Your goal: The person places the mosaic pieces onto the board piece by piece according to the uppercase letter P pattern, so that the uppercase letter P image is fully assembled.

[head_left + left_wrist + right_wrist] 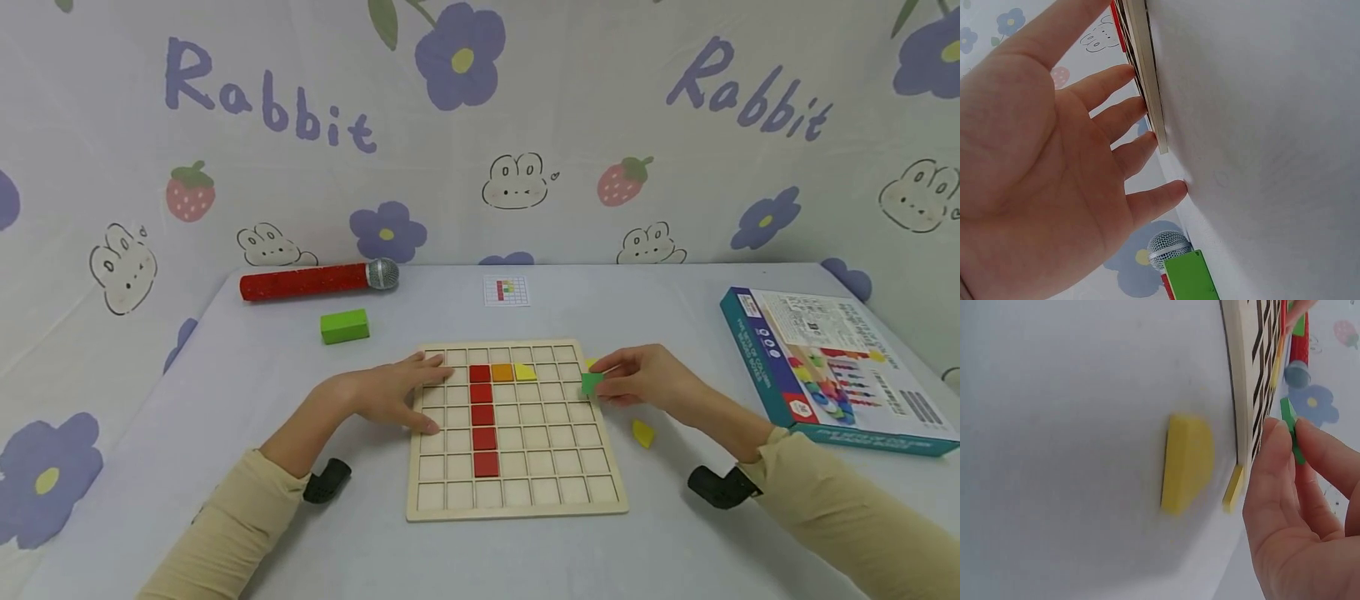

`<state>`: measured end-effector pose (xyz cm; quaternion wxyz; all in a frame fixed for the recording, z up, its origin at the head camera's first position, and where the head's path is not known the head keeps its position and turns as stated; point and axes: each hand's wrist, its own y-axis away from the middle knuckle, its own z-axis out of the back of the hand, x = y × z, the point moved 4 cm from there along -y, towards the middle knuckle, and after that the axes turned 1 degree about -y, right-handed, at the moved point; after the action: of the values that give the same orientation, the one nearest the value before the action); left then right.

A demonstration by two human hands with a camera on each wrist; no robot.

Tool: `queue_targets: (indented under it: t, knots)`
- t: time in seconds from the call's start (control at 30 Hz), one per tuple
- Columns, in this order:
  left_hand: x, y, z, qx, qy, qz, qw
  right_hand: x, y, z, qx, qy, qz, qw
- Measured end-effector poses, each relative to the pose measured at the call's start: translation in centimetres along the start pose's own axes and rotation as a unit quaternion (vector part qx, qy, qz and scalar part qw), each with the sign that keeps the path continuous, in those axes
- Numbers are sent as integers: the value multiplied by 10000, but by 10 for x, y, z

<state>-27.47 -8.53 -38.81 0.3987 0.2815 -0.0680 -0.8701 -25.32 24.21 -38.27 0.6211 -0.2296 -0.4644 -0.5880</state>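
A wooden grid board [537, 492] lies flat on the table. Down one column runs a line of red tiles [483, 415], with an orange tile [502, 372] and a yellow piece with a cut corner [524, 372] beside the top one. My left hand [386, 393] rests with spread fingers on the board's left edge, holding nothing. At the board's right edge, my right hand [651, 379] pinches a green tile [1289, 419] between thumb and fingers. Below that hand lies a loose yellow piece [1186, 465]; another yellow piece [1233, 489] sits against the board's side.
Behind the board lies a small pattern card [506, 291]. A red microphone [315, 281] and a green block [345, 326] are at the back left. To the right lies a flat printed box [847, 367]. A patterned cloth [570, 100] hangs behind the table.
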Motion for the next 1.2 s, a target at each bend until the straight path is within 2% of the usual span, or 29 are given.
queue_targets:
  t: [0.4, 0.53, 0.9, 1.2]
  knots:
    - [-2, 2, 0, -19, 92, -63, 9999, 17, -10, -41, 582, -790, -187, 9950]
    - [-3, 3, 1, -12, 109, -61, 9999, 25, -11, -54, 659, -949, -255, 9930]
    - [-1, 0, 1, 20, 93, 26, 10000, 35, -17, -78, 817, -1014, -227, 9912]
    - [-1, 1, 2, 29, 46, 27, 10000, 40, -18, -87, 727, -854, -204, 9935]
